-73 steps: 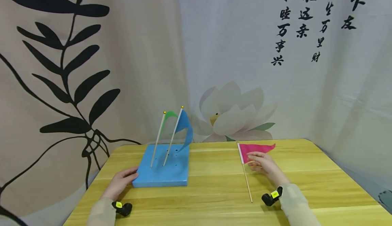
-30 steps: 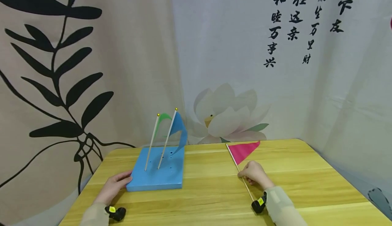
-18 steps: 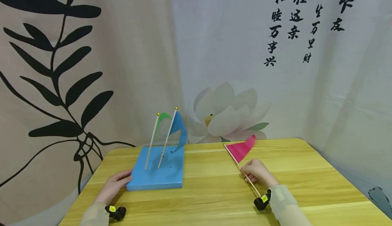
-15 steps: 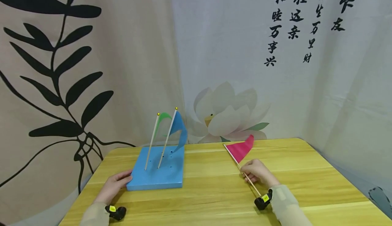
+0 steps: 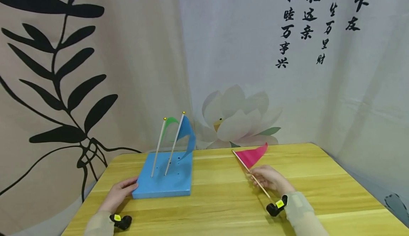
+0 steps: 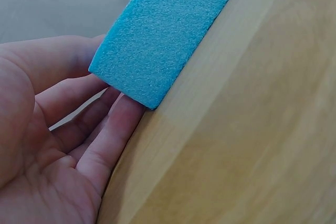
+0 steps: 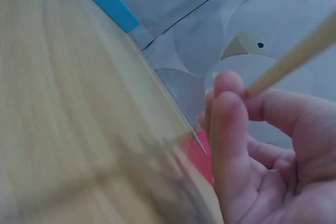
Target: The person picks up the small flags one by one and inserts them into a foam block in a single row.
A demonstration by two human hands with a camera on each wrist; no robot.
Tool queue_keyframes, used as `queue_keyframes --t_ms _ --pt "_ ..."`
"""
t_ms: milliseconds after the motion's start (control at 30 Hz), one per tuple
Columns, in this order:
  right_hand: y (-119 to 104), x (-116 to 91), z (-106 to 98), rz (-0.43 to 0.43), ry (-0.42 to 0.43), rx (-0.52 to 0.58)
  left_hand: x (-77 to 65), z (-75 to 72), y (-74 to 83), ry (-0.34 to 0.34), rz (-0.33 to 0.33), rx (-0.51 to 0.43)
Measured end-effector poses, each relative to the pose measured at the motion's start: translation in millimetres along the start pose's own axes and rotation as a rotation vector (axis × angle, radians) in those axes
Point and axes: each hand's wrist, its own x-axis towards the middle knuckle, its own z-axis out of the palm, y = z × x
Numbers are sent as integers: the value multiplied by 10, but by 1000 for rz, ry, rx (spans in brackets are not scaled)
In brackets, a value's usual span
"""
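Note:
A blue foam block (image 5: 166, 190) with small holes lies on the wooden table. My left hand (image 5: 118, 193) rests against its left edge, fingers fairly straight; the left wrist view shows several fingertips (image 6: 123, 114) at the block's end. Standing in the block are a green flag (image 5: 170, 121) and a blue flag (image 5: 188, 127), on slanted sticks with gold tips. My right hand (image 5: 270, 178) pinches the stick of a red pennant flag (image 5: 252, 155) just below its cloth. That stick tilts, its top pointing left and away from me. In the right wrist view, the stick (image 7: 294, 59) passes between thumb and fingers.
The wooden table (image 5: 220, 207) spans the front. Behind it hangs a curtain (image 5: 236, 33) printed with a plant, a lotus and black characters. A black wrist camera (image 5: 122, 221) sits on the left wrist, and another black camera (image 5: 276, 206) on the right.
Earlier, my right hand was by the red cloth; it then took the stick lower down. Since then, the hand has shifted up the stick towards the cloth. The left hand keeps its place on the block.

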Motion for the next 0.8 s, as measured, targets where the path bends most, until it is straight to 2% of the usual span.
queue_keyframes --t_ms 367,600,800 --pt "-292 -104 -51 -92 -10 94 -5 2 10 -10 -4 14" --pt "-588 -176 -43 -144 58 121 -23 4 -3 -12 -25 32" --pt "-890 -243 -7 -219 96 86 6 5 21 -15 -17 27"
